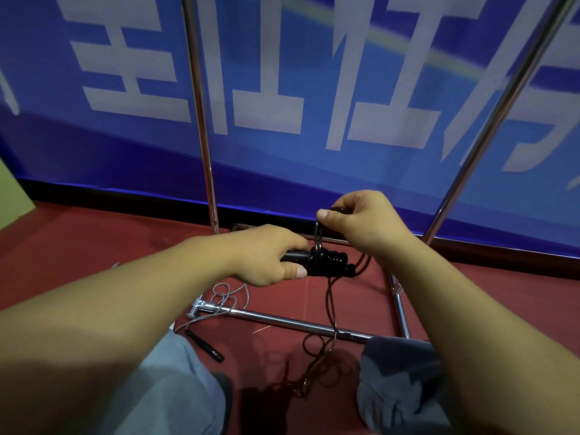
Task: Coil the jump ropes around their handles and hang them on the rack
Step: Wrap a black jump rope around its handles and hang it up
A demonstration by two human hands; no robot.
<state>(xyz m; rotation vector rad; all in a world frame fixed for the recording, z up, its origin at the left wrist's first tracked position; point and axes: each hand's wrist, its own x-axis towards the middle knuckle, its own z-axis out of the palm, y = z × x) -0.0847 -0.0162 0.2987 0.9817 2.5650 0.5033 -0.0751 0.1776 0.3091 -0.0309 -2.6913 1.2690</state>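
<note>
Left hand (270, 255) grips the black handles (326, 262), long axis running 9 to 3 o'clock. Right hand (361, 221) pinches the dark rope (318, 233) at 12 o'clock above them, nearer the coils; slack trails toward 6 o'clock.

Both forearms are extended toward twelve o'clock, the left hand (270, 255) being curled in a grip with its thumb underneath, while the right hand (357, 221) is raised at one o'clock, thumb and fingers pinched.
</note>
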